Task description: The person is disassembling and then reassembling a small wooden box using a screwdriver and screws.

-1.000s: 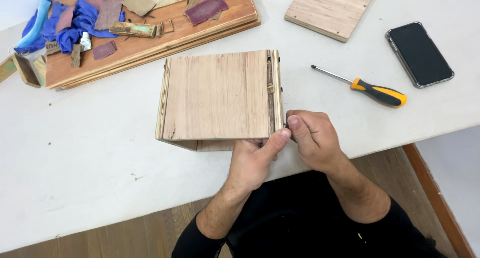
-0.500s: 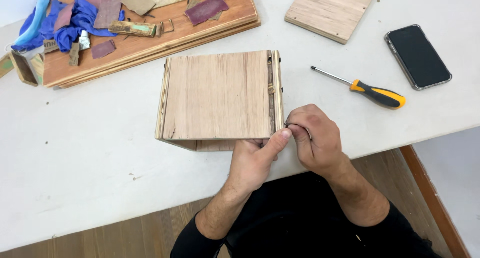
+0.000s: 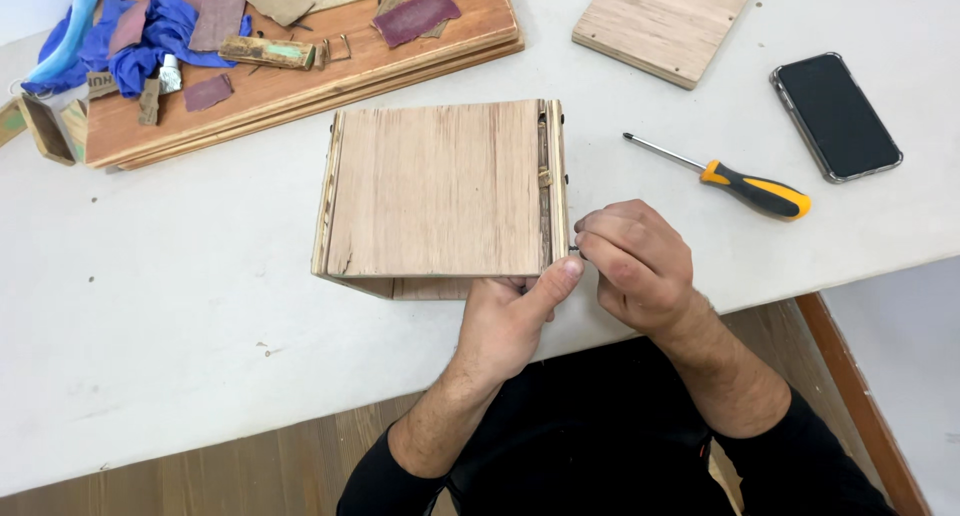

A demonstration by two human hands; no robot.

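Note:
A pale plywood box stands on the white table, its hinged edge on the right. My left hand grips the box's near right corner, thumb pressed up against the edge. My right hand is closed beside that same corner, its fingertips pinching a small dark metal piece, likely a screw, against the box's side. A screwdriver with a yellow and black handle lies on the table just right of my right hand.
A black phone lies at the far right. A small plywood panel sits at the top. A wooden board at the top left carries sandpaper scraps, small wood blocks and a blue cloth. The table's front edge runs under my wrists.
My hands have stayed at the box's near right corner. The right fingers have shifted slightly against the side. The box has not moved.

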